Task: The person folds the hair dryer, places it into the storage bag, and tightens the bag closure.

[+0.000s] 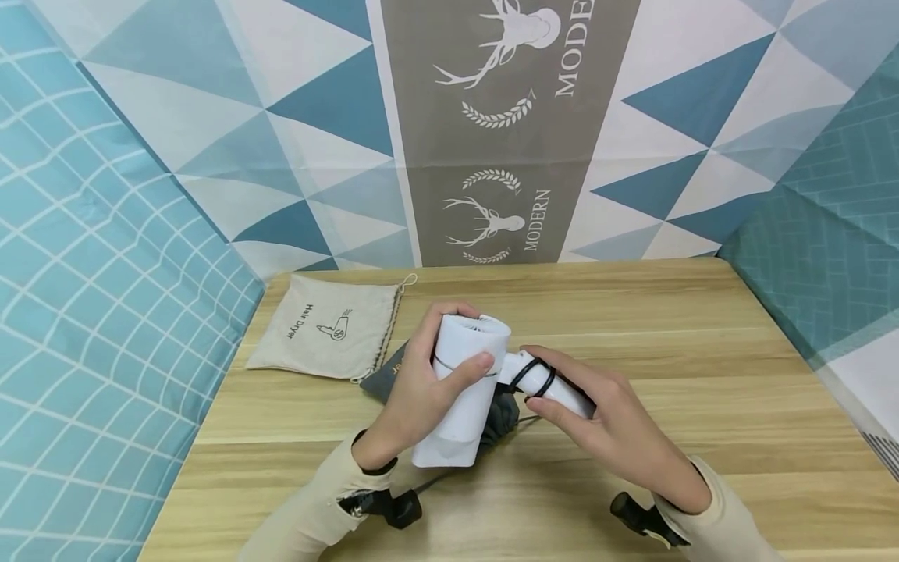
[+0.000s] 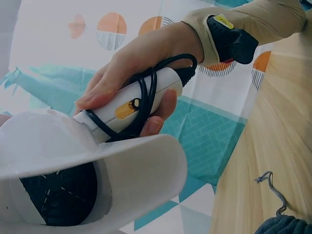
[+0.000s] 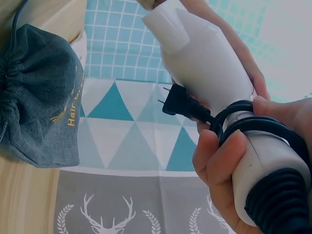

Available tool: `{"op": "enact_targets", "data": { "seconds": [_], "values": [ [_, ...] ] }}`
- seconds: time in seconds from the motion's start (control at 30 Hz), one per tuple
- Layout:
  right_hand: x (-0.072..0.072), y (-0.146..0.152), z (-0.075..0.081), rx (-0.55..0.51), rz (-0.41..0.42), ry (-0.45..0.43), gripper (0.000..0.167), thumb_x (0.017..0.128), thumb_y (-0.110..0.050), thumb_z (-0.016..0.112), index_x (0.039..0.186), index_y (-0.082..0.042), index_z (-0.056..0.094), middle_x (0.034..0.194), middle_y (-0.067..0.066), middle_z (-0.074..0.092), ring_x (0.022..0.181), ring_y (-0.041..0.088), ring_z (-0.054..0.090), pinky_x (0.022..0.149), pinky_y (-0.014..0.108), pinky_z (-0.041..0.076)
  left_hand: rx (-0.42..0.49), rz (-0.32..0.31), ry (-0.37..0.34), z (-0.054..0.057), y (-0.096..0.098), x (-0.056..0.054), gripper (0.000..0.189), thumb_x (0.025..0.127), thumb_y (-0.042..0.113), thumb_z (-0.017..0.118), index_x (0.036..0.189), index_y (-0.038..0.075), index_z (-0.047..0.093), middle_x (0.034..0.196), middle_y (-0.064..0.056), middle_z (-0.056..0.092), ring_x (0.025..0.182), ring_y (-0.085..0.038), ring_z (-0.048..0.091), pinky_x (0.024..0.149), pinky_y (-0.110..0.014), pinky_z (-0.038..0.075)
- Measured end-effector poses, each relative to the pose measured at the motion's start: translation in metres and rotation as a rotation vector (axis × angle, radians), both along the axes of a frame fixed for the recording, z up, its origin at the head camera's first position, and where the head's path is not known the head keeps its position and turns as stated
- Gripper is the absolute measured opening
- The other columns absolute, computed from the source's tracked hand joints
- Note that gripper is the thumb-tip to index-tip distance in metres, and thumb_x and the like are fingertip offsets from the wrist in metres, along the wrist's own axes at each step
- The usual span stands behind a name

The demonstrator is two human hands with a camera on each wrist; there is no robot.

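Observation:
A white hair dryer (image 1: 460,414) is held in the air above the table. My left hand (image 1: 424,386) grips its barrel, with the thumb across the near side and the fingers round the far side. My right hand (image 1: 607,417) holds the handle, which has a black cord (image 3: 263,124) wound round it. In the right wrist view the two-pin plug (image 3: 183,105) sticks out beside the handle. The left wrist view shows the wide nozzle (image 2: 146,175) and a yellow switch (image 2: 127,109) on the handle.
A dark grey drawstring bag (image 3: 41,97) with gold lettering lies on the wooden table (image 1: 702,375), partly hidden below the dryer in the head view. Behind it to the left lies a beige drawstring bag (image 1: 337,324) printed "Hair Dryer". Patterned cloth (image 1: 337,117) hangs around the table.

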State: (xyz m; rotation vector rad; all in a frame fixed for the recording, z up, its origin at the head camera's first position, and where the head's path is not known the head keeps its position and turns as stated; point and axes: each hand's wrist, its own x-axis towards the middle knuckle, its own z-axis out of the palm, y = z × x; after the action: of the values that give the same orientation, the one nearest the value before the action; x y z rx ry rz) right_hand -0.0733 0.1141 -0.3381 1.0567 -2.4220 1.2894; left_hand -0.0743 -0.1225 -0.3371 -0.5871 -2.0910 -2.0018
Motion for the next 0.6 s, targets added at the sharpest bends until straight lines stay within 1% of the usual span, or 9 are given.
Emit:
{"op": "enact_targets", "data": {
  "seconds": [0.13, 0.2, 0.27, 0.33, 0.4, 0.47, 0.57, 0.6],
  "values": [
    [-0.0001, -0.0056, -0.0037, -0.042, -0.016, 0.026, 0.058, 0.088, -0.008, 0.076, 0.141, -0.015, 0.055, 0.103, -0.001, 0.069, 0.072, 0.007, 0.061, 0.059, 0.021, 0.051, 0.048, 0.049, 0.008, -0.001, 0.0035, 0.0057, 0.047, 0.091, 0.026, 0.07, 0.13, 0.014, 0.046, 0.111, -0.012, 0.059, 0.083, -0.028, 0.064, 0.058, -0.043, 0.057],
    [-0.0004, -0.0083, -0.0053, -0.061, -0.029, 0.036, 0.058, 0.088, -0.007, 0.076, 0.142, -0.014, 0.055, 0.098, -0.001, 0.068, 0.071, 0.008, 0.06, 0.057, 0.021, 0.05, 0.063, 0.073, 0.011, -0.0017, 0.0052, 0.0076, 0.047, 0.092, 0.026, 0.069, 0.131, 0.015, 0.045, 0.112, -0.013, 0.058, 0.082, -0.029, 0.064, 0.058, -0.043, 0.057],
    [-0.0007, -0.0094, -0.0057, -0.078, -0.035, 0.033, 0.059, 0.087, -0.006, 0.075, 0.141, -0.014, 0.054, 0.094, -0.001, 0.067, 0.07, 0.008, 0.059, 0.056, 0.021, 0.05, 0.065, 0.081, 0.01, -0.0019, 0.0062, 0.0085, 0.048, 0.092, 0.026, 0.068, 0.131, 0.016, 0.043, 0.112, -0.012, 0.057, 0.082, -0.029, 0.065, 0.059, -0.043, 0.058],
    [-0.0007, -0.0086, -0.0046, -0.089, -0.027, 0.015, 0.058, 0.087, -0.005, 0.075, 0.141, -0.014, 0.055, 0.093, -0.002, 0.066, 0.069, 0.008, 0.058, 0.055, 0.022, 0.049, 0.061, 0.07, 0.005, -0.0007, 0.0059, 0.0086, 0.049, 0.092, 0.027, 0.069, 0.131, 0.016, 0.043, 0.111, -0.012, 0.058, 0.082, -0.029, 0.065, 0.058, -0.044, 0.058],
    [-0.0001, -0.0068, -0.0026, -0.096, -0.011, -0.014, 0.057, 0.088, -0.005, 0.075, 0.14, -0.015, 0.055, 0.093, -0.003, 0.065, 0.069, 0.009, 0.058, 0.056, 0.023, 0.05, 0.049, 0.042, 0.003, 0.0011, 0.0046, 0.0083, 0.05, 0.092, 0.029, 0.069, 0.131, 0.016, 0.042, 0.111, -0.013, 0.058, 0.081, -0.028, 0.065, 0.057, -0.044, 0.058],
    [0.001, -0.0044, 0.0, -0.099, 0.002, -0.047, 0.057, 0.088, -0.005, 0.075, 0.14, -0.017, 0.054, 0.095, -0.004, 0.065, 0.071, 0.01, 0.059, 0.057, 0.024, 0.05, 0.032, 0.012, 0.018, 0.0032, 0.0022, 0.0077, 0.049, 0.093, 0.033, 0.068, 0.131, 0.014, 0.043, 0.109, -0.013, 0.058, 0.081, -0.027, 0.065, 0.056, -0.043, 0.057],
    [0.0033, -0.0013, 0.0025, -0.098, 0.029, -0.081, 0.058, 0.088, -0.005, 0.076, 0.14, -0.018, 0.055, 0.103, -0.004, 0.066, 0.074, 0.01, 0.059, 0.059, 0.025, 0.05, 0.018, -0.03, 0.081, 0.0062, -0.0017, 0.0052, 0.043, 0.096, 0.036, 0.064, 0.124, 0.009, 0.048, 0.117, -0.015, 0.059, 0.094, -0.026, 0.066, 0.066, -0.041, 0.059],
    [0.0042, -0.0006, 0.0029, -0.096, 0.036, -0.091, 0.058, 0.087, -0.006, 0.076, 0.14, -0.019, 0.055, 0.106, -0.005, 0.067, 0.075, 0.01, 0.06, 0.059, 0.025, 0.05, 0.024, -0.046, 0.107, 0.0069, -0.0025, 0.0047, 0.04, 0.097, 0.035, 0.063, 0.122, 0.007, 0.05, 0.118, -0.016, 0.059, 0.097, -0.028, 0.067, 0.069, -0.041, 0.059]
  ]
}}
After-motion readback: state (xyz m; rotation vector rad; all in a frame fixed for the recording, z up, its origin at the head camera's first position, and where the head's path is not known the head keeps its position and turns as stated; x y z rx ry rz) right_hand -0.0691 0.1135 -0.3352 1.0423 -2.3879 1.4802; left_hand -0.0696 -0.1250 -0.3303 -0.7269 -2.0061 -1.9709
